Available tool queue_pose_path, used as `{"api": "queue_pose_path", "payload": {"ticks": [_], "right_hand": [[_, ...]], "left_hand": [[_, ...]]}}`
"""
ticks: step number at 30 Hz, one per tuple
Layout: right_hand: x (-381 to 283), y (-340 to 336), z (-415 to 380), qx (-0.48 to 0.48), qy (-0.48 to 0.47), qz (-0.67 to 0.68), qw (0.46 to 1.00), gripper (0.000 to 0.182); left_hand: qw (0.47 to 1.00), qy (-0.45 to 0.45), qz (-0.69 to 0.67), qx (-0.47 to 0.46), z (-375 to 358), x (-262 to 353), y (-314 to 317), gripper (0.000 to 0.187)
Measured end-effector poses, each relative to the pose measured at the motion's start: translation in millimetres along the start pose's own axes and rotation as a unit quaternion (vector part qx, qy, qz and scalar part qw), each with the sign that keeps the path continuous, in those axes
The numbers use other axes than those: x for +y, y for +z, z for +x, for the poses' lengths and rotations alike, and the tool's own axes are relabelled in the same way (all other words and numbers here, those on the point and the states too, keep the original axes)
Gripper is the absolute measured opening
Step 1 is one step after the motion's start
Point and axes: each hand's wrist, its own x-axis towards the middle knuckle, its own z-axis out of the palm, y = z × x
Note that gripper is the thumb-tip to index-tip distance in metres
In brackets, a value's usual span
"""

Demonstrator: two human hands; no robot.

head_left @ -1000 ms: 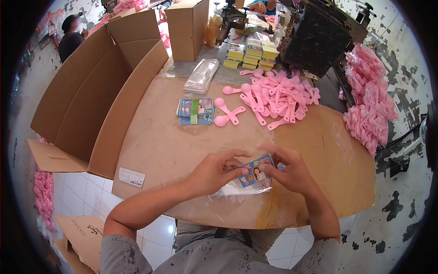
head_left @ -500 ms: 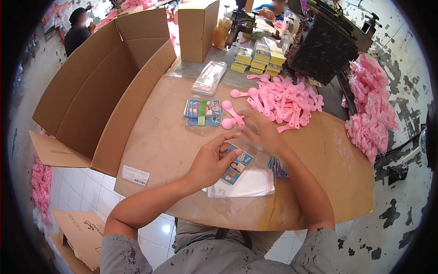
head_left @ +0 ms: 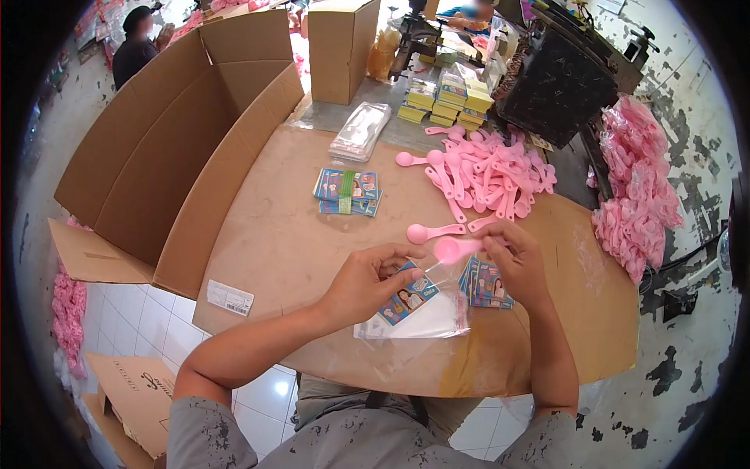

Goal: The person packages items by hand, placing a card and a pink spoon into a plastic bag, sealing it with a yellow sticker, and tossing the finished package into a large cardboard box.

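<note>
My left hand [head_left: 369,283] pinches a blue printed card [head_left: 408,303], apparently together with a clear plastic bag whose edges are hard to make out. In my right hand [head_left: 516,262] is a pink measuring spoon [head_left: 453,249], gripped by its handle, its bowl close to the card's top corner. Below the card lies a stack of clear plastic bags [head_left: 441,322]. Fanned-out blue cards [head_left: 489,283] rest under my right hand. Just beyond my hands are a loose pink spoon [head_left: 432,233] and a large heap of pink spoons [head_left: 496,176].
A green-banded card bundle [head_left: 348,192] and packaged clear bags [head_left: 360,131] lie farther back. An open carton [head_left: 226,176] stands left. Yellow-edged card stacks [head_left: 449,98] sit near a black box [head_left: 558,86]. Bagged pink spoons [head_left: 637,187] hang right. Other people [head_left: 134,51] are behind.
My right hand has come back toward me and to the right, now with a pink spoon in it. Spoons at the heap's near edge have shifted. The card in my left hand has tilted.
</note>
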Motion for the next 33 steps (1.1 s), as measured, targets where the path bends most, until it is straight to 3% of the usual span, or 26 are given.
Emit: {"api": "queue_pose_path", "payload": {"ticks": [2, 5, 8, 11, 14, 17, 20, 23, 25, 26, 29, 32, 33], "right_hand": [[-5.9, -10.0, -12.3, -0.006, 0.021, 0.082, 0.996, 0.012], [-5.4, -10.4, -23.1, -0.039, 0.007, 0.061, 0.997, 0.011], [-12.3, -4.3, -22.8, -0.064, -0.064, 0.017, 0.996, 0.010], [-11.4, -4.2, -26.6, -0.092, -0.044, -0.021, 0.995, 0.025], [-25.6, 15.2, -29.9, -0.075, -0.034, 0.029, 0.996, 0.049], [-19.2, 33.3, -30.9, -0.118, -0.125, 0.013, 0.985, 0.065], [-26.9, 40.4, -34.1, -0.299, 0.002, 0.278, 0.913, 0.066], [-22.3, 35.9, -24.7, -0.236, 0.012, 0.482, 0.843, 0.059], [-21.4, 23.0, -20.3, -0.231, -0.091, 0.253, 0.935, 0.050], [-22.6, 18.8, -18.4, -0.221, -0.143, 0.130, 0.956, 0.046], [-42.4, 20.8, -18.4, -0.218, -0.193, 0.123, 0.949, 0.022], [-87.8, 7.8, -8.8, -0.127, -0.297, -0.075, 0.943, 0.018], [-97.4, 2.7, -11.4, -0.113, -0.290, -0.107, 0.944, 0.018]], "left_hand": [[1.000, -0.027, 0.009, -0.005, -2.4, 6.9, 4.8, 0.033], [0.999, -0.030, 0.006, -0.026, -2.4, 3.2, 7.5, 0.032], [0.999, 0.014, 0.015, -0.024, -1.1, -4.4, 9.6, 0.030], [0.998, -0.007, 0.054, -0.035, -0.3, -6.6, 6.1, 0.028], [0.999, 0.016, 0.026, -0.038, 0.0, -10.1, 9.4, 0.025], [0.997, 0.042, 0.037, -0.046, 1.0, -18.5, 9.2, 0.024], [0.997, -0.034, 0.004, -0.072, -3.8, -1.6, 8.2, 0.023], [0.988, -0.046, -0.089, -0.121, -5.4, 7.6, 4.7, 0.023], [0.985, -0.037, -0.097, -0.140, -4.7, 5.2, 3.2, 0.027], [0.983, -0.032, -0.100, -0.149, -4.1, 4.8, 2.4, 0.029], [0.978, -0.063, -0.102, -0.169, -8.4, 10.9, 1.2, 0.036], [0.985, 0.145, 0.037, -0.080, -5.4, -2.0, 7.4, 0.041], [0.981, 0.163, 0.060, -0.083, -6.5, 1.2, 6.7, 0.043]]}}
